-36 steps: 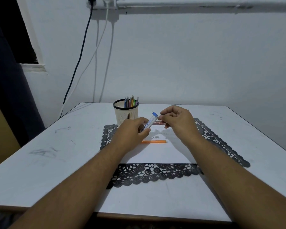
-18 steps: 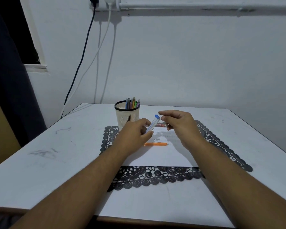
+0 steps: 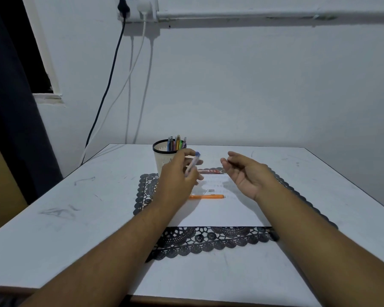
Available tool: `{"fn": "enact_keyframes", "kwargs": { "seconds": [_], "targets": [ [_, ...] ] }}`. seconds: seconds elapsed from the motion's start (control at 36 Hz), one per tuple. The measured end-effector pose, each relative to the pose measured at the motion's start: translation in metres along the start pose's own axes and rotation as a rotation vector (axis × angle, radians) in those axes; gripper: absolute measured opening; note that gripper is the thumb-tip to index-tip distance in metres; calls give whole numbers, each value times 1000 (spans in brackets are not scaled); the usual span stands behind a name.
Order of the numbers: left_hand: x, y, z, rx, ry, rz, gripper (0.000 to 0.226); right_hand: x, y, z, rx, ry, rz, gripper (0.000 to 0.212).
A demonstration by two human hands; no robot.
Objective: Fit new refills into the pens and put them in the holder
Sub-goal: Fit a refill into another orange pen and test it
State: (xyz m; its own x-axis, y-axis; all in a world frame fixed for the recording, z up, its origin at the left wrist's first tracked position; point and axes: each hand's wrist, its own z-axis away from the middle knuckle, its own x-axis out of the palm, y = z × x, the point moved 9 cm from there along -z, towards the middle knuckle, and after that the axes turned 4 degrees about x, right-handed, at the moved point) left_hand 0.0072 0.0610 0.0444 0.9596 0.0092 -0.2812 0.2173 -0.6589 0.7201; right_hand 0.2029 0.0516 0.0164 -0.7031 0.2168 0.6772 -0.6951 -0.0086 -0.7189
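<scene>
Fingers of the left hand (image 3: 177, 180) are curling round a clear pen (image 3: 192, 163) with a blue cap, so that grip is holding it tilted, cap end pointing toward 1 o'clock, above the white paper (image 3: 220, 209). At 3 o'clock from it, well apart, the right hand (image 3: 246, 173) is hovering palm-up with its fingers loosely spread, its grip holding nothing.

An orange pen (image 3: 206, 196) is lying flat on the paper at 5 o'clock from the left hand, with a small grey piece (image 3: 211, 190) sitting just beyond it; what that piece is cannot be told. A red-labelled refill pack (image 3: 208, 171) is lying at the paper's far edge, between the two hands.

At 11 o'clock from the left hand, a cream mesh holder (image 3: 162, 160) with a dark rim is standing upright on the table (image 3: 75, 218), carrying several coloured pens (image 3: 176, 143). A black lace mat (image 3: 208, 238) is lying under the paper.
</scene>
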Motion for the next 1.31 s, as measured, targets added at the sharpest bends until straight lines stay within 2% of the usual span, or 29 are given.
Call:
{"fn": "enact_keyframes", "kwargs": {
  "seconds": [0.11, 0.19, 0.25, 0.31, 0.39, 0.67, 0.78, 0.83, 0.94, 1.0, 1.08, 1.17, 1.31],
  "targets": [
    [14, -2, 2, -79, -74, 202, 29, -2, 6, -4, 42, -2, 6, 11],
    [23, -10, 2, -235, -108, 379, 30, -5, 7, -6, 45, 11, 20, 10],
    [29, -17, 1, -375, -99, 589, 28, -6, 7, -7, 42, 9, 42, 10],
    [39, -19, 2, -505, -137, 856, 38, -7, 6, -8, 35, 6, 64, 11],
    [47, -12, 3, -574, -217, 1085, 50, -8, 5, -10, 25, 1, 107, 10],
    [55, -21, 1, -602, -261, 1111, 39, -11, -1, -9, -10, -19, 379, 7],
    [51, -24, -8, -531, -269, 956, 36, -10, -2, -8, -18, -31, 403, 8],
    [46, -23, -17, -467, -264, 758, 34, -10, -4, -9, -30, -25, 413, 7],
    [41, -7, -43, -234, -295, 94, 35, -14, -15, -10, -92, 18, 447, 8],
    [51, 4, -54, -84, -377, -251, 32, -18, -23, -9, -134, 48, 469, 9],
    [76, 3, -70, 52, -504, -624, 31, -26, -36, -6, -186, 88, 518, 10],
    [103, -18, -81, 115, -613, -840, 31, -37, -47, -6, -244, 136, 562, 11],
    [132, -39, -84, 258, -655, -1132, 25, -52, -55, -14, -284, 187, 603, 10]
  ]
}}
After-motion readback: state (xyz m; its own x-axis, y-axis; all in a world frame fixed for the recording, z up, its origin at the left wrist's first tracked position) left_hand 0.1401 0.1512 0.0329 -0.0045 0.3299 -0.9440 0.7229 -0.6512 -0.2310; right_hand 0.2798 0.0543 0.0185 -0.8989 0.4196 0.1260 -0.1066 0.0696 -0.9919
